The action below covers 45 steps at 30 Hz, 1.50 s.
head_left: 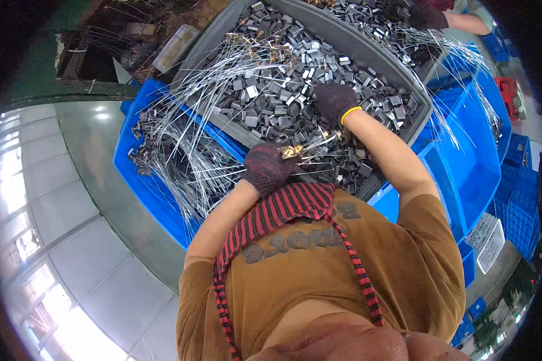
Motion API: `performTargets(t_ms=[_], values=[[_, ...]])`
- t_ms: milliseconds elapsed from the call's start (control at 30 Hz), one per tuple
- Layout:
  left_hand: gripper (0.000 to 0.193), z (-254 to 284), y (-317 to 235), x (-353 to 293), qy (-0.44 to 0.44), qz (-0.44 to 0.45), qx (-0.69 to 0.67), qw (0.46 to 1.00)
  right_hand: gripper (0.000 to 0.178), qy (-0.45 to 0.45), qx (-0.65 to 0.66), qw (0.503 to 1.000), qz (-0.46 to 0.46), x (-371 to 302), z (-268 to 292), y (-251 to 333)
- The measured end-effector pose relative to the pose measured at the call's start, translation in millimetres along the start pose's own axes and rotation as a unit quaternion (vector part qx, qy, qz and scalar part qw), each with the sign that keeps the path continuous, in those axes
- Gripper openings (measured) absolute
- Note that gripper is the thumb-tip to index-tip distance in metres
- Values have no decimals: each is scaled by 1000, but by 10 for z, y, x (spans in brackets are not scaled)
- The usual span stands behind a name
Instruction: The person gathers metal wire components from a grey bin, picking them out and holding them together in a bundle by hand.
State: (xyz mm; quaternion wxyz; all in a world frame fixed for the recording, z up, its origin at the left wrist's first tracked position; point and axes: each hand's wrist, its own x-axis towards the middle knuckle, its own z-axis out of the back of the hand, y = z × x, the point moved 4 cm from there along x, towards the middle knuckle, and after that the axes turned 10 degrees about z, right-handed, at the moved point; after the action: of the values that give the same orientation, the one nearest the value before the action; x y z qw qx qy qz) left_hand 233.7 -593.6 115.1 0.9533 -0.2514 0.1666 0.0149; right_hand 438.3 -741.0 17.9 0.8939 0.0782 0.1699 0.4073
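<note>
My left hand, in a dark knitted glove, is closed around shiny brass-coloured pieces close to my apron. Thin silvery rods stick out beside them to the right. In a similar glove with a yellow cuff, my right hand reaches down onto a heap of small dark and silvery metal blocks; its fingertips are hidden, so a hold on a block cannot be made out. The heap fills a large grey tub in front of me. Long thin metal rods with brass-coloured ends lie across the tub's left part.
A blue bin full of rods with blocks on their ends stands left of the tub. More blue bins and a white crate are to the right. A co-worker's gloved hand works over metal blocks at the far right.
</note>
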Motion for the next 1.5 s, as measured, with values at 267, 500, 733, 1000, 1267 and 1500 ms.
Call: performTargets(t_ms=[267, 500, 733, 1000, 1267, 1500], values=[[19, -58, 272, -184, -152, -20, -106, 982, 37, -200, 264, 942, -52, -664, 449, -481], [31, 21, 259, -329, -196, -65, -166, 964, 47, -90, 721, 687, 5, -1390, 636, 393], [25, 205, 162, -472, -188, -8, -186, 964, 43, -113, 786, 606, 47, -1554, 872, 983], [35, 300, -99, -594, -276, -85, -86, 954, 40, -229, 668, 706, -52, -1612, 952, 1247], [39, 216, -50, -547, -221, -100, -59, 968, 36, -292, 634, 711, -86, -1532, 887, 1198], [40, 75, 62, -448, -54, -55, -299, 951, 29, -226, 761, 605, -62, -1714, 475, 582]])
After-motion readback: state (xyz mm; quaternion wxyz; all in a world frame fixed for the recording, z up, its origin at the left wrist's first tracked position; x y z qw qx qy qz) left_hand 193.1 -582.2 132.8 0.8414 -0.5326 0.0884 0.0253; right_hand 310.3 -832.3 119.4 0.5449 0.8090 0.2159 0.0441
